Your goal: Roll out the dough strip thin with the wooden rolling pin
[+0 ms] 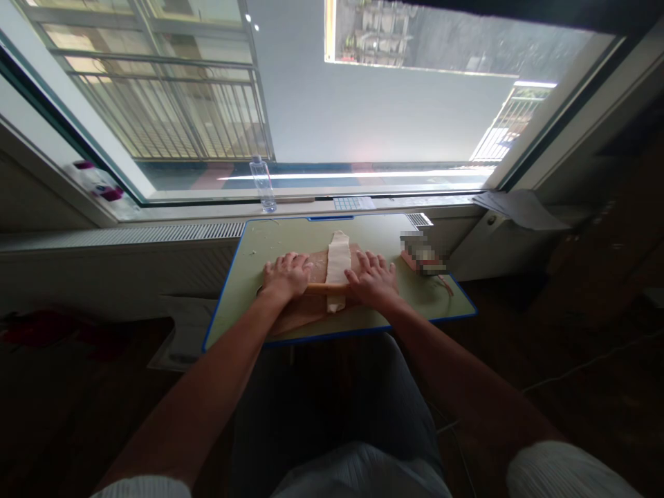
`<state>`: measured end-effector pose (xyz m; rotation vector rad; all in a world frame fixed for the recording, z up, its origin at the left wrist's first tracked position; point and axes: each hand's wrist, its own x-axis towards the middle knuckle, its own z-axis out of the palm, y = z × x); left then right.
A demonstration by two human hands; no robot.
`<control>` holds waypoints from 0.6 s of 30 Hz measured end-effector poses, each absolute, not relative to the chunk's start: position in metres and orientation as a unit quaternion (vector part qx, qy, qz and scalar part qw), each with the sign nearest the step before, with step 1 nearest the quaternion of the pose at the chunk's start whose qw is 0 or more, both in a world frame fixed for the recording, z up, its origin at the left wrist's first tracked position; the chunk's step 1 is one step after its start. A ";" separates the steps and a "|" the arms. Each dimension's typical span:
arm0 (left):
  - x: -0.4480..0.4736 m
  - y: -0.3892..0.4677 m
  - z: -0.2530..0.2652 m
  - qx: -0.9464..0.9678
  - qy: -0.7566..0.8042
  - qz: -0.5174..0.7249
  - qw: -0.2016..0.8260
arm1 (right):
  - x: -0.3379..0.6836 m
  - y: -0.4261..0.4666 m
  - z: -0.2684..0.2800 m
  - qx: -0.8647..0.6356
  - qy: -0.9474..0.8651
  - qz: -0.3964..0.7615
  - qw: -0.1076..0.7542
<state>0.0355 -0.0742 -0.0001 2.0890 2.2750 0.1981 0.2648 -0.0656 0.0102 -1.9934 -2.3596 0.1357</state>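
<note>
A long pale strip of dough (339, 257) lies lengthwise on a thin brown board (298, 311). Across its nearer part runs a wooden rolling pin (326, 288). My left hand (287, 274) rests palm down over the pin's left part, fingers stretched forward and slightly apart. On the right part, my right hand (374, 277) presses down in the same way, its fingers spread and its thumb close to the dough's edge. Both pin ends are mostly hidden under my palms. White flour specks show on the board near my left fingers.
A small blue-edged table (238, 277) holds the board. At its right stands a pixelated object (422, 252). Crumbs dot its far left corner. A clear bottle (263, 185) stands on the windowsill, papers (519, 207) lie at right, and a radiator grille (207, 232) runs along the left.
</note>
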 end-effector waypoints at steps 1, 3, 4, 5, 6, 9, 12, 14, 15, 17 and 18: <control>0.036 -0.078 0.000 0.676 0.734 0.065 0.020 | 0.265 -0.069 0.010 -0.645 -0.762 0.039 0.028; 0.037 -0.082 0.000 0.676 0.734 0.065 0.016 | 0.265 -0.073 0.008 -0.650 -0.758 0.036 0.036; 0.037 -0.082 0.001 0.676 0.734 0.064 0.016 | 0.265 -0.073 0.008 -0.652 -0.756 0.040 0.038; 0.038 -0.081 0.001 0.675 0.735 0.064 0.017 | 0.265 -0.073 0.008 -0.654 -0.754 0.046 0.037; 0.038 -0.079 0.001 0.674 0.736 0.065 0.019 | 0.265 -0.071 0.009 -0.654 -0.753 0.053 0.035; 0.037 -0.068 0.002 0.670 0.738 0.074 0.029 | 0.265 -0.061 0.010 -0.653 -0.753 0.074 0.033; 0.036 -0.056 0.002 0.665 0.742 0.083 0.030 | 0.265 -0.046 0.010 -0.650 -0.753 0.092 0.043; 0.037 -0.048 0.004 0.661 0.745 0.082 0.027 | 0.264 -0.036 0.009 -0.652 -0.750 0.100 0.049; 0.037 -0.045 0.006 0.659 0.747 0.080 0.026 | 0.264 -0.031 0.008 -0.654 -0.748 0.101 0.050; 0.039 -0.038 0.009 0.655 0.752 0.080 0.020 | 0.264 -0.023 0.008 -0.654 -0.749 0.096 0.045; 0.039 -0.035 0.011 0.652 0.754 0.080 0.017 | 0.264 -0.020 0.009 -0.651 -0.753 0.090 0.037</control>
